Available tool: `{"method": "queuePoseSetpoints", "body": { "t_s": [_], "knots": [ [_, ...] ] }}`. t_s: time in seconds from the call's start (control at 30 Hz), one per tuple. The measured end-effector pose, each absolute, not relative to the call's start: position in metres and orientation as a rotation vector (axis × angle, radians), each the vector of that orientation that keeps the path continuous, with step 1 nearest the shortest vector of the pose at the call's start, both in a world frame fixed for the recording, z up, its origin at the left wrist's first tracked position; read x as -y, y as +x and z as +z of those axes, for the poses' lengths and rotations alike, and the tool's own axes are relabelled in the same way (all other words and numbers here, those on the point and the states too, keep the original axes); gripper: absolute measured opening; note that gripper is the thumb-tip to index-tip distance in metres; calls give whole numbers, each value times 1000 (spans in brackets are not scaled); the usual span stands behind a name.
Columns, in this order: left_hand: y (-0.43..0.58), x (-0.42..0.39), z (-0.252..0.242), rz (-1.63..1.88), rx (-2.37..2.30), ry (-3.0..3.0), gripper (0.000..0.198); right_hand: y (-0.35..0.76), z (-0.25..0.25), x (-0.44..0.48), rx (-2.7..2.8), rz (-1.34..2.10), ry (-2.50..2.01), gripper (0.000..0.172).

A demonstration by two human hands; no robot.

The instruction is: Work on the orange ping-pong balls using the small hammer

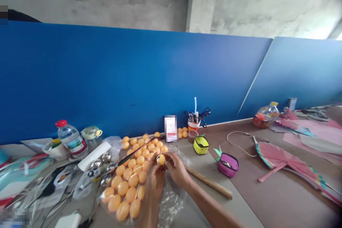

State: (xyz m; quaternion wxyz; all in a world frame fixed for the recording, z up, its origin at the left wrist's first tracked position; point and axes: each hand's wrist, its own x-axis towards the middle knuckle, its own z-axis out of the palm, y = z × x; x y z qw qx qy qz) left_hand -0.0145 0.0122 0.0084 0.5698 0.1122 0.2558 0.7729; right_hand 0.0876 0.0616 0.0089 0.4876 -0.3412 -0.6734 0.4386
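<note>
Both my hands meet near the table's middle over a clear plastic bag (171,199). My left hand (154,181) and my right hand (177,171) pinch one orange ball (161,159) between their fingertips. Many more orange balls (130,185) lie in a heap to the left, several of them inside the plastic. A dark thin rod (139,149) lies across the heap just beyond my fingers.
A wooden stick (208,182) lies right of my hands. Yellow (201,145) and pink (227,165) small pouches, a pen cup (193,124), a water bottle (71,139), shiny metal balls (103,162), a pink paper fan (283,160), a cable (237,142). A blue partition (133,78) stands behind.
</note>
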Motion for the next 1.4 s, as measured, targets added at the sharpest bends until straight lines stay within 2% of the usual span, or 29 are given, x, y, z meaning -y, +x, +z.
{"method": "queuePoseSetpoints", "body": {
  "t_s": [0.13, 0.33, 0.6, 0.93, 1.07, 1.4],
  "knots": [
    [-18, -11, 4, 1847, -662, 311, 52, 79, 4, -62, 1584, 1197, -790, 25],
    [-16, -8, 1, 1870, -789, 342, 53, 78, -3, -61, 1502, 1406, -749, 37],
    [-16, 0, 4, 1824, -1006, 408, 56, 82, 2, -55, 1504, 1428, -729, 45],
    [-9, 5, 11, 1822, -1121, 514, 52, 78, 4, -54, 885, 1941, -533, 34],
    [-8, 3, 11, 1812, -1148, 537, 54, 75, 11, -54, 698, 2019, -487, 28],
    [-8, 2, 9, 1832, -1204, 612, 53, 75, 20, -58, 633, 2084, -420, 27]
  ]
}}
